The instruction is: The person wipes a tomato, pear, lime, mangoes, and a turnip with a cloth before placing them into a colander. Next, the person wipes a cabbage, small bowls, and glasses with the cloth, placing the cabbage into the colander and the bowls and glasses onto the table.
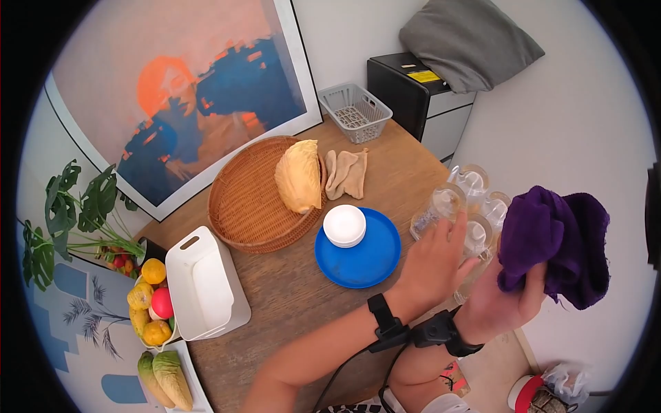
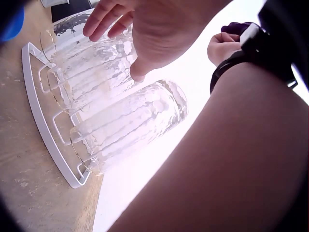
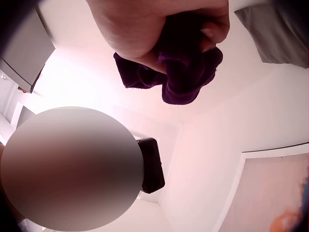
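Note:
My right hand [image 1: 513,296] grips a crumpled dark purple cloth [image 1: 551,237], raised at the right beyond the table's edge. In the right wrist view the cloth [image 3: 186,77] hangs out from under the curled fingers. My left hand [image 1: 434,268] reaches over several clear ribbed glasses [image 1: 475,234] with its fingers extended. The left wrist view shows this hand [image 2: 164,34] alongside the glasses, overlapping the farther ones, while the nearest glass [image 2: 135,123] stands apart from the thumb. The glasses stand on a white wire rack [image 2: 36,108] at the table's edge.
Near the middle of the wooden table [image 1: 289,303], a blue plate [image 1: 358,268] bears white bowls [image 1: 344,226]. Around it are a wicker tray [image 1: 237,199], a beige cloth [image 1: 348,175], a grey basket [image 1: 354,113], a white bin [image 1: 210,289] and a fruit basket [image 1: 175,332].

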Tool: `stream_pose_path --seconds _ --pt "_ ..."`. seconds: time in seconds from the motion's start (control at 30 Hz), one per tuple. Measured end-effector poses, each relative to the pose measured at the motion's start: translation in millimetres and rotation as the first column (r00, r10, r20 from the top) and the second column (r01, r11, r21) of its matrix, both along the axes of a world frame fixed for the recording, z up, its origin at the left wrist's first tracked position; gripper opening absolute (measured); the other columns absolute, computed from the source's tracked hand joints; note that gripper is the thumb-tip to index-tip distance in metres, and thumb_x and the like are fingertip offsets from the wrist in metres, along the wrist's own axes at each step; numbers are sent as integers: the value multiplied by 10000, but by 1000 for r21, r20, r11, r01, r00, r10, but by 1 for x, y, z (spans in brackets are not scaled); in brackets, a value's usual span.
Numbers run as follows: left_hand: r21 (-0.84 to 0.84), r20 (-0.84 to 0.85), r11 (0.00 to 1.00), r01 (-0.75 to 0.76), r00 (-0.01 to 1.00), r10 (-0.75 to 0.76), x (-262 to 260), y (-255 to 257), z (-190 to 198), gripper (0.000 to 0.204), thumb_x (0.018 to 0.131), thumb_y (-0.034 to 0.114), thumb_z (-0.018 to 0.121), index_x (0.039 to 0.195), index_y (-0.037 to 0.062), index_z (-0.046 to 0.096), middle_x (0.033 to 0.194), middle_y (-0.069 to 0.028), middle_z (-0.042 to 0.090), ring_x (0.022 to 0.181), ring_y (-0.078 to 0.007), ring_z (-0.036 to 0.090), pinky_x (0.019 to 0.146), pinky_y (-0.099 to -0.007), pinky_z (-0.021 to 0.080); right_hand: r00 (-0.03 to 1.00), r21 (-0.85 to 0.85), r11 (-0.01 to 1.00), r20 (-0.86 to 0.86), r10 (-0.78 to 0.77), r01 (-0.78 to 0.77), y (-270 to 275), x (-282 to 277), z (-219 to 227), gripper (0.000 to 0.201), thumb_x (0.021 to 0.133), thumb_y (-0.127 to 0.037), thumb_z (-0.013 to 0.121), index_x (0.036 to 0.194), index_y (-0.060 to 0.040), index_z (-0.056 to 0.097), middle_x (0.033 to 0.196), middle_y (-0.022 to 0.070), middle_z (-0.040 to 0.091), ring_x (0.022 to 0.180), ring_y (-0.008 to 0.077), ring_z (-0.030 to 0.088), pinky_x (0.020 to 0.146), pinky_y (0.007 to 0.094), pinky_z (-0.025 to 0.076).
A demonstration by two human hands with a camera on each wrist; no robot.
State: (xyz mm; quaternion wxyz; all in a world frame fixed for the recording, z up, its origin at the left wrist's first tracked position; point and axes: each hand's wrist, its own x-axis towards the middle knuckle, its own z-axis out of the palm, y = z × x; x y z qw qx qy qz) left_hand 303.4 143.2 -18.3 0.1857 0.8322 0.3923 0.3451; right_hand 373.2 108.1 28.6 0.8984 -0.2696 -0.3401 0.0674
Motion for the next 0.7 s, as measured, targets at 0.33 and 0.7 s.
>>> stream_pose_path --seconds 0.33,0.7 --pt "1 111 988 -152 982 151 -30 27 2 672 820 173 703 1378 -20 381 1183 -232 516 1109 -404 548 894 -442 480 943 217 940 -148 297 -262 -2 15 -9 405 918 -42 480 1256 180 503 1290 251 544 1144 332 589 1021 416 477" --pt "-277 189 957 89 981 -36 -26 66 -16 829 790 124 734 1460 -38 275 1417 -268 422 1341 -366 418 1100 -393 359 940 154 951 -172 294 -269 6 20 -7 400 902 -20 494 1267 143 502 1255 220 573 1135 303 600 1021 403 467"
